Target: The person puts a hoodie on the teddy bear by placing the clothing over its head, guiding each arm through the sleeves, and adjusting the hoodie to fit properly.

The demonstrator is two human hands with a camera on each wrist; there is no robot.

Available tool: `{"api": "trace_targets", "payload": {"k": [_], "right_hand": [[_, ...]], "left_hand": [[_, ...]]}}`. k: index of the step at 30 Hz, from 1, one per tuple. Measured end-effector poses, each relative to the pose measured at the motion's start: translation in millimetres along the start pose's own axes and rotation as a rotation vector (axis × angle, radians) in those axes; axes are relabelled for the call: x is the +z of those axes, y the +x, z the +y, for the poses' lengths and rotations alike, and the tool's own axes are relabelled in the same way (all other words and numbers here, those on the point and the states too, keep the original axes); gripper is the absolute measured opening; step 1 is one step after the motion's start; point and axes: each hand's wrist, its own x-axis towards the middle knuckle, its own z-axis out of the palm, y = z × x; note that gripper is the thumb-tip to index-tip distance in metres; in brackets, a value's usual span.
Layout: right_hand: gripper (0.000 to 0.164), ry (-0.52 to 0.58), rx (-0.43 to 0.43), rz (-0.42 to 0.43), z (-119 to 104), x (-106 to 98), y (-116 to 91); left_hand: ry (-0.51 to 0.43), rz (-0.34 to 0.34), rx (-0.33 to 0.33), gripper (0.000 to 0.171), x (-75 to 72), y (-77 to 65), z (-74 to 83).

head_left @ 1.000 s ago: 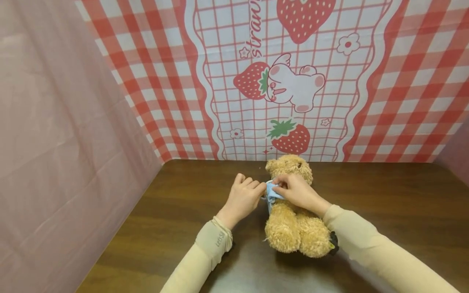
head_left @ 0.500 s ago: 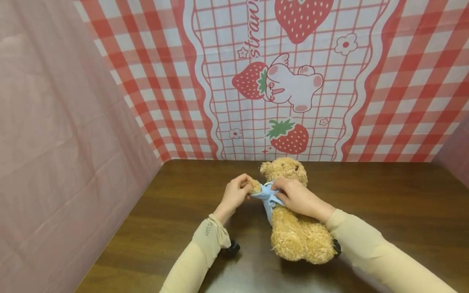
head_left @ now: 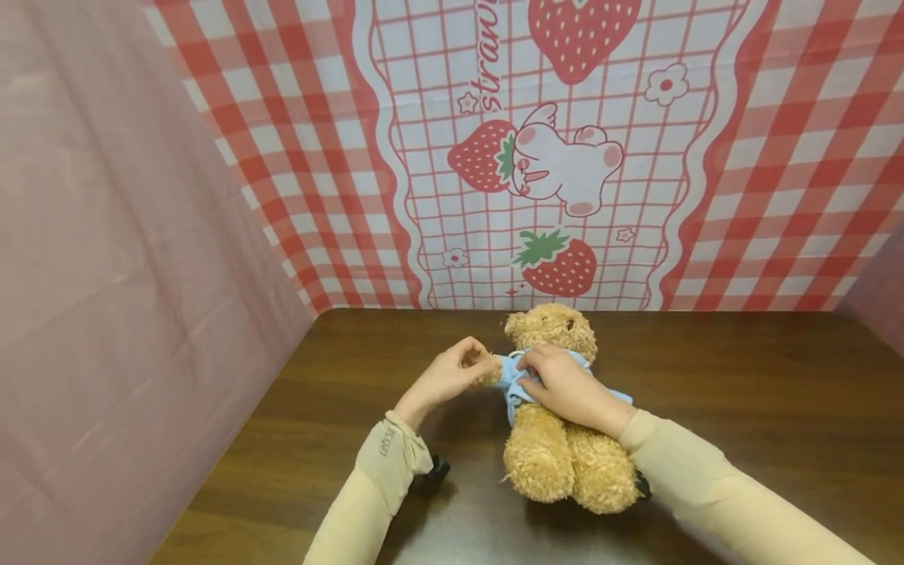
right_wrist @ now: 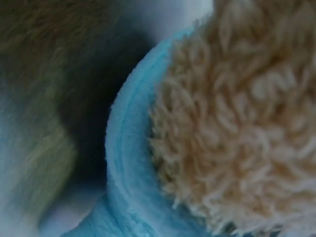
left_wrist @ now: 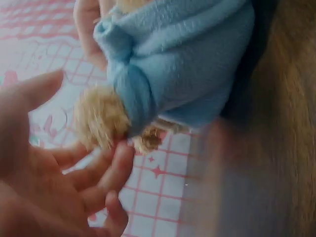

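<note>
A tan, fluffy teddy bear point(head_left: 551, 455) lies on its back, head toward the patterned cloth. Light blue clothing point(left_wrist: 187, 64) covers its upper body, with the bear's paw point(left_wrist: 98, 116) poking out of one sleeve. My left hand point(head_left: 448, 375) is beside that paw; in the left wrist view its fingers touch the paw from below while the thumb stands apart. With thumb and fingers, my right hand point(head_left: 565, 388) holds the clothing at the bear's chest. The right wrist view is filled by curly fur point(right_wrist: 242, 123) and a blue hem point(right_wrist: 131, 153).
The bear is on a dark brown wooden table point(head_left: 763, 408). Behind it hangs a red-and-white checked cloth point(head_left: 798, 157) with strawberry prints, and a pink cloth point(head_left: 127, 275) hangs on the left. A small black object point(head_left: 438, 469) shows beside the left sleeve.
The bear's paw has come into view at the sleeve's end near my left hand. Blue cloth now spreads wider across the bear's chest, under my right hand, which stays at the chest.
</note>
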Motion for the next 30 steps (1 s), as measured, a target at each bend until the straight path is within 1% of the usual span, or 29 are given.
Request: {"api": "trace_targets", "payload": {"k": [2, 3, 4, 5, 8, 10, 11, 13, 15, 16, 19, 22, 23, 24, 26, 27, 28, 30], "right_hand": [[0.015, 0.009, 0.002, 0.009, -0.9, 0.6, 0.1], [0.014, 0.014, 0.002, 0.009, -1.5, 0.4, 0.1], [0.014, 0.02, 0.003, 0.002, -2.2, -0.1, 0.1], [0.014, 0.027, 0.004, -0.008, -2.7, -0.7, 0.3], [0.01, 0.027, -0.003, -0.048, -4.3, -4.4, 1.0], [0.008, 0.018, 0.006, -0.08, -4.6, -8.1, 1.9], [0.008, 0.012, 0.017, -0.089, -4.4, -10.2, 2.6], [0.008, 0.003, 0.046, -0.104, -4.1, -13.7, 3.7], [0.008, 0.014, 0.061, -0.113, -3.7, -15.5, 4.2], [0.008, 0.018, 0.056, -0.109, -3.5, -15.1, 4.2], [0.009, 0.043, 0.016, -0.096, -3.0, -10.4, 1.5], [0.011, 0.065, -0.033, -0.069, -1.5, -5.7, -3.6], [0.013, 0.076, -0.042, -0.069, -1.2, -5.4, -5.6], [0.015, 0.09, -0.052, -0.072, -0.9, -5.5, -7.4], [0.019, 0.138, -0.073, -0.091, -0.9, -7.3, -10.6], [0.021, 0.173, -0.083, -0.103, -0.8, -8.7, -12.2], [0.023, 0.212, -0.085, -0.111, -0.1, -10.8, -14.1], [0.024, 0.277, -0.053, -0.106, 2.8, -15.8, -19.0]], "left_hand": [[0.111, 0.014, 0.011, 0.025, 0.4, -1.1, 1.5], [0.141, 0.028, 0.014, 0.025, 1.2, -1.1, 1.2], [0.152, 0.045, 0.018, 0.024, 2.2, -0.7, 0.1], [0.143, 0.06, 0.014, 0.021, 3.0, -0.2, -1.0], [0.038, 0.111, -0.038, 0.015, 5.7, 3.0, -5.6], [-0.046, 0.129, -0.075, 0.012, 6.6, 5.6, -8.0], [-0.071, 0.139, -0.086, 0.012, 6.7, 7.2, -9.0], [-0.122, 0.143, -0.101, 0.012, 6.5, 9.7, -10.1], [-0.149, 0.148, -0.099, 0.012, 5.5, 10.5, -10.9], [-0.15, 0.152, -0.093, 0.012, 5.1, 9.8, -11.4], [-0.187, 0.142, -0.095, 0.012, 2.6, 0.9, -2.0], [-0.255, 0.105, -0.084, 0.02, 3.8, -2.2, -3.4], [-0.269, 0.087, -0.088, 0.024, 4.9, -2.4, -3.0], [-0.274, 0.067, -0.087, 0.027, 7.1, -1.2, -6.4], [-0.253, 0.022, -0.093, 0.033, 12.5, 2.7, -13.8], [-0.231, 0.004, -0.1, 0.034, 15.1, 2.7, -13.4], [-0.186, -0.003, -0.103, 0.033, 17.7, 3.1, -13.0], [-0.111, 0.01, -0.102, 0.027, 22.6, 4.2, -13.3]]}}
